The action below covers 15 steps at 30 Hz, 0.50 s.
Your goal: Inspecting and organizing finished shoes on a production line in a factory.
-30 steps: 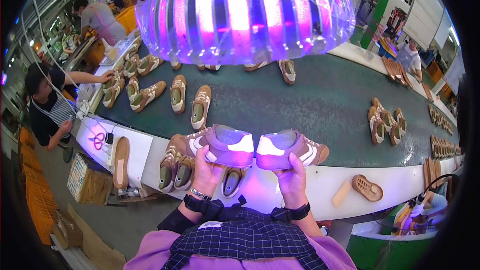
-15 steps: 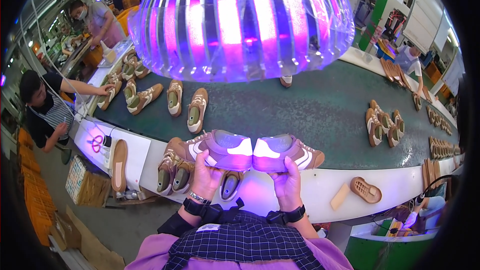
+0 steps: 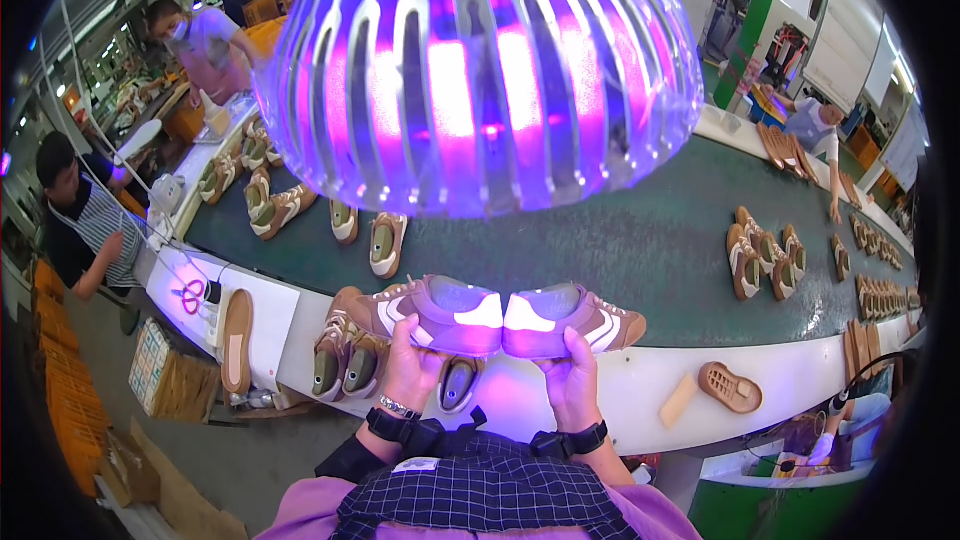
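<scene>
Heel to heel in front of me, I hold two brown sneakers with white side stripes and white heel patches. My left hand (image 3: 412, 378) is closed around the left sneaker (image 3: 410, 312), thumb on its near side. My right hand (image 3: 574, 380) grips the right sneaker (image 3: 600, 328) the same way. Their heels nearly touch, toes pointing outward. Purple light from the large slotted lamp (image 3: 480, 80) falls on both. Close to my left hand, several laced sneakers (image 3: 335, 355) stand on the white ledge (image 3: 640, 390), and another shoe (image 3: 458, 380) sits below the held pair.
Beyond the ledge runs a green conveyor belt (image 3: 600, 260) with groups of sneakers (image 3: 765, 255). A loose sole (image 3: 730, 387) and a beige pad (image 3: 678, 400) lie right; another sole (image 3: 237, 340) lies left. Co-workers stand at left (image 3: 90, 230) and far right (image 3: 815, 125).
The left co-worker's arm has withdrawn from the shoes on the belt. The lamp appears lower in the picture. Both held sneakers stay heel to heel, nearly unmoved.
</scene>
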Each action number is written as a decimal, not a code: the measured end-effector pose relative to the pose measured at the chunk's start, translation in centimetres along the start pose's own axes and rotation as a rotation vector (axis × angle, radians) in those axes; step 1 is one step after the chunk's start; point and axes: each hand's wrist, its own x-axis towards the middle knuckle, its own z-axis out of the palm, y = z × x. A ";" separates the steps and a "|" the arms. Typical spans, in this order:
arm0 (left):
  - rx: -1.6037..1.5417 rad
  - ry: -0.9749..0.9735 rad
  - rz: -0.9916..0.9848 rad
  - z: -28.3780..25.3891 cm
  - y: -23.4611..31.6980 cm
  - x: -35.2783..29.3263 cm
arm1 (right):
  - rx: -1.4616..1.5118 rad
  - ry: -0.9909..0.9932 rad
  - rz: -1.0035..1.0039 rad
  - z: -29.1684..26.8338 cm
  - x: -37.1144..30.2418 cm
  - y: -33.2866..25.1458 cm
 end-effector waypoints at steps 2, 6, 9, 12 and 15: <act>0.026 -0.011 0.013 -0.2 0.1 0.1 | -0.030 0.034 -0.017 0.7 -0.3 -0.3; 0.066 -0.010 0.048 -0.3 0.5 0.0 | -0.153 0.021 -0.056 0.1 -0.2 -0.8; 0.101 0.008 0.078 0.1 0.9 -0.4 | -0.258 0.000 -0.098 0.2 -0.4 -1.5; 0.130 -0.002 0.058 -0.2 1.0 0.0 | -0.271 0.001 -0.116 -0.1 -0.3 -1.5; 0.111 -0.107 -0.003 0.4 1.2 1.0 | -0.119 -0.014 -0.037 -1.0 -0.4 -1.8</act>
